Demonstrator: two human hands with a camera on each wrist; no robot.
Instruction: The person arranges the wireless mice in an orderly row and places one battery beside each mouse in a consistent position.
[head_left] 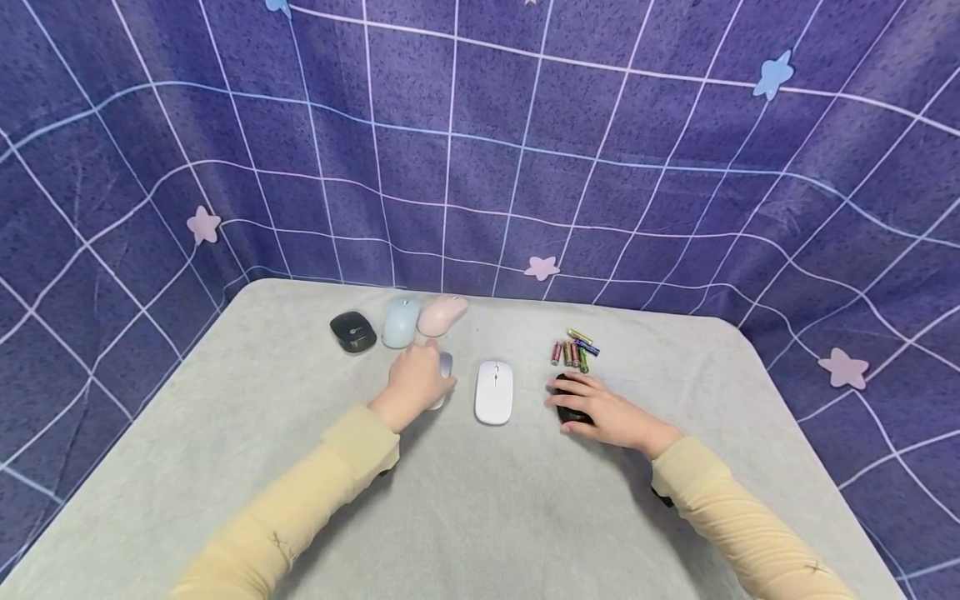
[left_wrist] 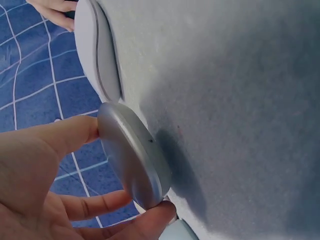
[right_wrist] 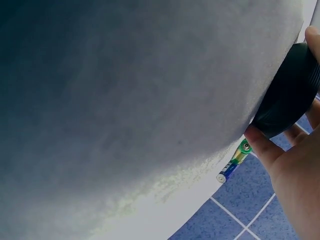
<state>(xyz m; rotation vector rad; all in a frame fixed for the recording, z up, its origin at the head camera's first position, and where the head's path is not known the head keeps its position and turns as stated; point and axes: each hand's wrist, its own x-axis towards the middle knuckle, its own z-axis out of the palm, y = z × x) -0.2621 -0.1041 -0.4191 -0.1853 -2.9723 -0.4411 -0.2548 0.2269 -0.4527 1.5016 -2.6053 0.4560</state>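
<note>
Between the thumb and fingers of my left hand [head_left: 415,377] is a silver-grey computer mouse [left_wrist: 131,155], pinched by its ends. In the left wrist view its shadow falls on the cloth beside it; the head view shows only its right edge past the hand. My right hand [head_left: 606,410] lies over a black computer mouse [right_wrist: 287,92], gripping its sides with thumb and fingers. Between the two hands a white mouse [head_left: 493,398] lies flat on the table. Several small batteries [head_left: 575,355] lie just beyond the right hand.
At the back left of the grey-covered table [head_left: 480,508] sit another black mouse [head_left: 353,332], a light blue mouse [head_left: 401,323] and a pink mouse [head_left: 441,315], the last two side by side. A purple gridded curtain [head_left: 487,150] hangs behind the table and along its sides.
</note>
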